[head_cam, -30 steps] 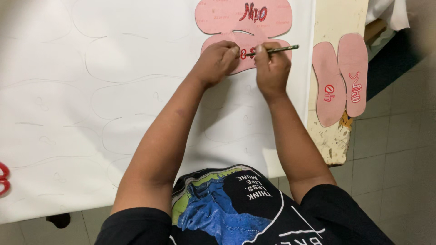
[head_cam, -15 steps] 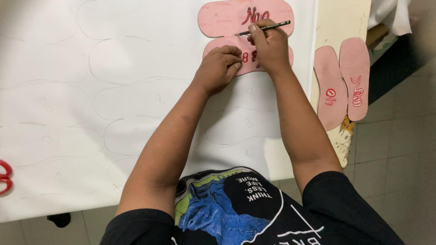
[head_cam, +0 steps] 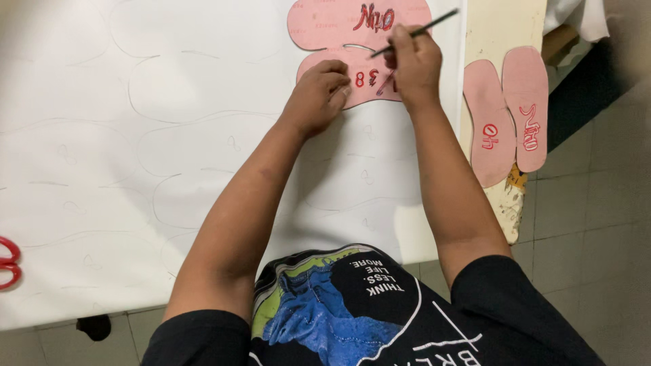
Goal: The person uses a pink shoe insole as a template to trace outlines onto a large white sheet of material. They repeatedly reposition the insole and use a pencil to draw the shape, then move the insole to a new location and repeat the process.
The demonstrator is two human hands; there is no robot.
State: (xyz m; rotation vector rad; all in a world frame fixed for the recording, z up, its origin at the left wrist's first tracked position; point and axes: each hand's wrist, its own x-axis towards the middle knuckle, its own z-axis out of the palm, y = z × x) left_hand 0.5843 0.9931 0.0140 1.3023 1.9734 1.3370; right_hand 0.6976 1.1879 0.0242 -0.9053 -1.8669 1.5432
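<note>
Pinching a thin dark pen (head_cam: 420,30) between closed fingers, the right hand (head_cam: 412,66) rests on the nearer of two pink sole-shaped templates (head_cam: 359,74), with the pen's shaft slanting up and to the right over the farther pink template (head_cam: 325,20). The pen's tip is hidden behind the fingers, so whether it touches the template cannot be told. The left hand (head_cam: 317,95) lies just beside it, fingers curled down and pressing on the nearer template's left edge; it grips nothing that can be seen. Both templates lie on a large white sheet (head_cam: 135,135) marked with faint traced sole outlines, hard to make out in places. The farther template is cut off by the top of the view, and red markings on both are partly covered by the hands. To the right, on a bare strip of worn table (head_cam: 498,27), two more pink soles (head_cam: 508,115) lie side by side. At the left edge, red scissor handles (head_cam: 8,261) show, the blades out of view.
</note>
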